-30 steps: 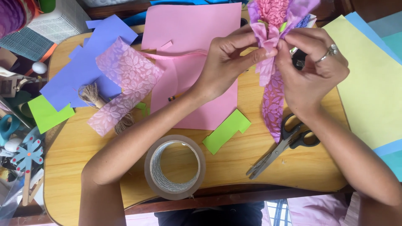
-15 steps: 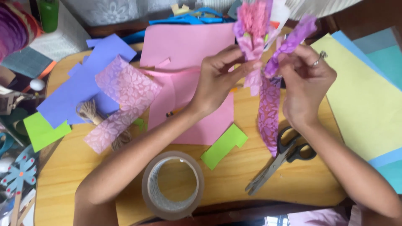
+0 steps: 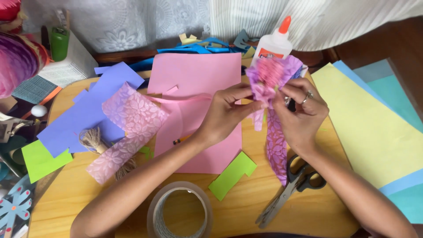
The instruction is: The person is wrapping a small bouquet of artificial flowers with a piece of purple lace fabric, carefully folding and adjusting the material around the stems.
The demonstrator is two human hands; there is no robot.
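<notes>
Both my hands hold a gathered pink and purple patterned paper flower [image 3: 269, 76] above the wooden table [image 3: 83, 194]. My left hand [image 3: 227, 112] pinches its base from the left. On the right side my right hand [image 3: 302, 110], with a ring on one finger, pinches the same bunch. A long purple patterned strip [image 3: 276, 147] hangs down from the bunch over the table. A thin pink paper ribbon [image 3: 185, 99] runs leftward from my left hand across the pink sheet [image 3: 194, 75].
A glue bottle [image 3: 273, 44] stands behind the flower. Scissors [image 3: 293, 185] lie below my right wrist. A tape roll [image 3: 179, 211] sits at the front edge. A curled patterned strip [image 3: 128, 128], twine [image 3: 92, 141], green scraps [image 3: 232, 175], blue paper [image 3: 83, 119], yellow and blue sheets [image 3: 370, 132].
The view has tilted up, so the glue bottle and curtain now show. My hands and the flower sit lower in view, with the fingers still pinching its base.
</notes>
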